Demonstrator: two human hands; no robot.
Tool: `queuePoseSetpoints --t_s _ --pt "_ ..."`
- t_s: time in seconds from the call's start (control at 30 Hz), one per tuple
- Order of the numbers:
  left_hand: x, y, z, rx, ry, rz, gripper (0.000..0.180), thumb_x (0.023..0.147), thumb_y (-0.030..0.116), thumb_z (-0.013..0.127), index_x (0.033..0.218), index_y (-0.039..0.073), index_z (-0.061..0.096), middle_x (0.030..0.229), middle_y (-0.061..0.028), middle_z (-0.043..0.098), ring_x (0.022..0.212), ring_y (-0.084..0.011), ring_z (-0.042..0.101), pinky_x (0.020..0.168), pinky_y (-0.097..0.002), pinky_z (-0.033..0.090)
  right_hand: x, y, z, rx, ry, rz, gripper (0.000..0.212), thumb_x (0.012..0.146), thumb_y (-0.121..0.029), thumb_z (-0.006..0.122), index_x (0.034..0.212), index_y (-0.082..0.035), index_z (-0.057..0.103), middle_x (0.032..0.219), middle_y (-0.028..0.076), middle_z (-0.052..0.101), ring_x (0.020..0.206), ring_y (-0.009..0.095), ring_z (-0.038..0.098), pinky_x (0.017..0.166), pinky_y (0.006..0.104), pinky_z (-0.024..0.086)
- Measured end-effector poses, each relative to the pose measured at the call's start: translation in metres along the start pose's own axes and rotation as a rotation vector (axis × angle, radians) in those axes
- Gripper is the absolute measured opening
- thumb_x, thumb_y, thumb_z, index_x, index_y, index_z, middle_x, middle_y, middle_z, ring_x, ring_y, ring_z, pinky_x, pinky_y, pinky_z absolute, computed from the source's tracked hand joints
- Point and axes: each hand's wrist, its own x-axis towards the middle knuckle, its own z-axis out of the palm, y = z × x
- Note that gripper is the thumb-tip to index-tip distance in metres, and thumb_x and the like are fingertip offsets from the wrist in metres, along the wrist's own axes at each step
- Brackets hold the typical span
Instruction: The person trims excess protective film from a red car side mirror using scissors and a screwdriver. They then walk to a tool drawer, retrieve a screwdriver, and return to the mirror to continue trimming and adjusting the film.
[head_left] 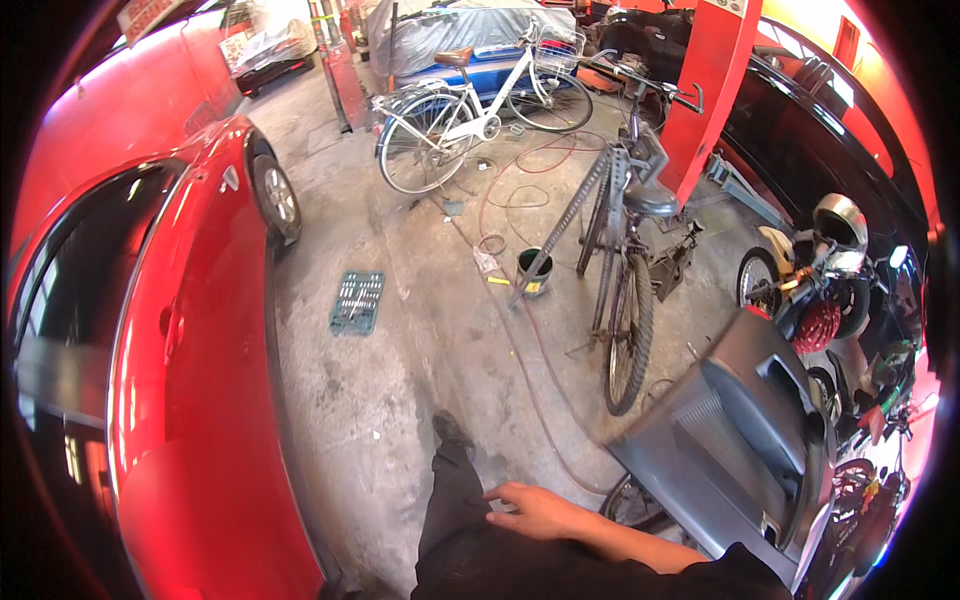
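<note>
Glossy bright red covers the car on the left [215,340], with near-black windows [85,250]. The grey concrete floor [390,410] is blotched with paler and darker stains. A dark teal tool case [357,302] shows rows of silver pieces. Far off, a white bicycle [480,125] has a brown saddle [454,57]; behind it, a blue car [475,72] wears a silver-grey cover [450,35]. Far right, a pillar [710,90] is orange-red. Near right, a charcoal panel [710,440] has a finely ribbed patch. The person's trousers [452,510] are black.
</note>
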Motion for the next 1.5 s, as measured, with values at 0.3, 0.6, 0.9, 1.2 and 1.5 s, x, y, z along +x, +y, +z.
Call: queuePoseSetpoints --t_s 0.3,0.6,0.9,1.2,1.5 --pt "0.166 0.319 -0.356 1.332 0.011 0.457 0.027 0.088 0.029 0.065 0.103 0.012 0.079 0.105 -0.0132 0.078 0.095 -0.0327 0.075 0.078 -0.0481 0.059 0.241 -0.013 -0.204 0.111 0.266 0.190 0.056 0.101 -0.046 0.059 0.137 -0.004 0.060 0.134 0.021 0.062 0.123 0.037 0.062 0.105 0.0435 0.049" --pt "0.159 0.962 -0.676 -0.284 0.527 1.025 0.029 0.097 0.012 0.061 0.120 -0.006 0.066 0.085 -0.0144 0.074 0.067 -0.0196 0.068 0.061 -0.0338 0.054 0.477 0.019 -0.438 0.249 0.378 0.368 0.056 0.099 -0.048 0.062 0.139 -0.008 0.060 0.136 0.018 0.064 0.121 0.032 0.065 0.103 0.0431 0.051" --pt "0.164 1.177 -0.606 0.470 0.122 1.077 0.034 0.094 0.015 0.068 0.123 -0.003 0.069 0.093 -0.0139 0.078 0.078 -0.0187 0.073 0.074 -0.0336 0.058 0.559 -0.056 -0.747 0.251 0.897 0.331 0.047 0.097 -0.033 0.069 0.133 -0.004 0.062 0.129 0.018 0.067 0.121 0.035 0.064 0.101 0.0435 0.052" --pt "0.201 1.512 -0.605 0.676 -0.058 1.086 0.048 0.092 0.037 0.071 0.126 0.003 0.068 0.119 -0.0245 0.071 0.116 -0.0431 0.066 0.099 -0.0492 0.053 0.740 -0.015 -1.075 -0.343 0.475 0.320 0.044 0.098 -0.041 0.062 0.128 -0.009 0.064 0.121 0.014 0.068 0.116 0.033 0.064 0.103 0.0457 0.047" --pt "0.108 1.901 -0.636 0.442 -0.211 1.175 0.047 0.091 0.028 0.076 0.131 0.005 0.067 0.115 -0.0172 0.075 0.105 -0.0307 0.073 0.093 -0.0399 0.057 0.917 0.255 -1.429 -0.337 0.430 0.797 0.031 0.092 -0.027 0.062 0.113 -0.008 0.073 0.123 0.020 0.070 0.114 0.035 0.069 0.097 0.0496 0.053"
